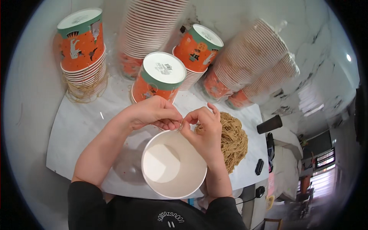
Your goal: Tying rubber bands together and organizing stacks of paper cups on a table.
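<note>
A large white paper bucket (pixel 191 166) stands near the table's front edge, its open mouth facing me. At its far rim, my left hand (pixel 163 114) and my right hand (pixel 204 128) meet with pinched fingertips. Between them is a short bit of thin tan cord (pixel 181 125), mostly hidden by the fingers. Whether the cord passes through the bucket's wall, I cannot tell. Beside my right hand lies a big heap of tan cords (pixel 234 140).
Orange-and-green buckets are stacked upside down beyond my hands (pixel 159 78), at back middle (pixel 199 48) and far left (pixel 82 42), the last with cords hanging round it. Tall plastic-wrapped bucket stacks (pixel 251 57) stand behind. A black cup (pixel 269 124) and small black object (pixel 259 167) are right.
</note>
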{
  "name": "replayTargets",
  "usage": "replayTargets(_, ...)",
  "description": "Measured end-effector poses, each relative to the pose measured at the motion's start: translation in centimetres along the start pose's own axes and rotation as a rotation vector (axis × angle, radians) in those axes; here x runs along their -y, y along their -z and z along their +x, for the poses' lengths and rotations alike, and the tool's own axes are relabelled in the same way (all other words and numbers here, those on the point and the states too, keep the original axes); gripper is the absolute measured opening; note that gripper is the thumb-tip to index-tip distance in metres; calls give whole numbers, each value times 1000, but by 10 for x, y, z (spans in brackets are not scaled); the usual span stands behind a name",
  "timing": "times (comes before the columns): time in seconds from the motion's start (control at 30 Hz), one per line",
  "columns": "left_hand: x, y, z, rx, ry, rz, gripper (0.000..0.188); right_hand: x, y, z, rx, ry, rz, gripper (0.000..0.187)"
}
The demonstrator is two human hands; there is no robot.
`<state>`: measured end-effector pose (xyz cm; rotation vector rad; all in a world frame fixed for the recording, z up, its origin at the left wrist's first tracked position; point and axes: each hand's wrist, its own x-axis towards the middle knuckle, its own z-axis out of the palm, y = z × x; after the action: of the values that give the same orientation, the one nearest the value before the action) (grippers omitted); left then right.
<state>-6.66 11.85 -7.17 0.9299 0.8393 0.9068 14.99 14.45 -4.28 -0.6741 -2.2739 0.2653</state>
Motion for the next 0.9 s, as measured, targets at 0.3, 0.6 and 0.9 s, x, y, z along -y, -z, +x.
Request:
replayTargets(0.3,2,5,0,113,-7,-8,19,-2,3,0,54,-74,187,13)
replayTargets(0.6,-6,6,-8,63,-54,77,17,2,-1,-2,180,-225,415,12)
replayTargets(0.9,-14,0,-14,68,-95,149,9,4,-2,-3,178,-246,413,11)
